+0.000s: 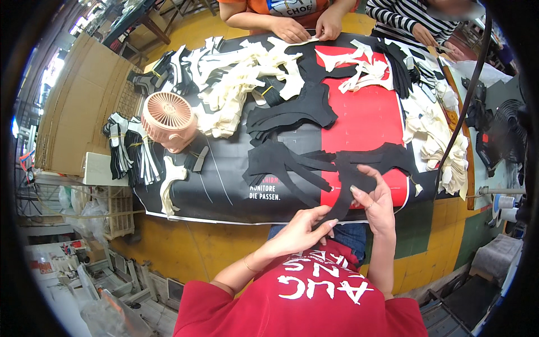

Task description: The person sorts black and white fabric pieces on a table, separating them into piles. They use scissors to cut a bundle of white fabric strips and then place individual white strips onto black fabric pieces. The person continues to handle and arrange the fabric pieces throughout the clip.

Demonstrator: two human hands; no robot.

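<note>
— What's in hand there?

— A black cut fabric piece (342,194), a forked, strappy shape. It sits at the near edge of the surface (185,216), half lifted toward the person's lap. The right hand (375,206) has its grip closed on the upper part, fingers curled round the strap. The left hand (297,231) pinches the lower tip, thumb against fingers.

— How would you handle it well?

— My guess: keep both grips light and peel 1 layer off flat, so the thin arms don't twist or drag the other black pieces (281,163) just beside it.

— Much room?

— Little. The black and red mat (365,121) is crowded: white pieces (241,78) heaped at the far side, more white ones (443,146) at the right edge, a pink fan (167,121) at the left. 2 other people's hands (306,27) work across the surface. The bare strip nearest the person looks the freest spot.
</note>
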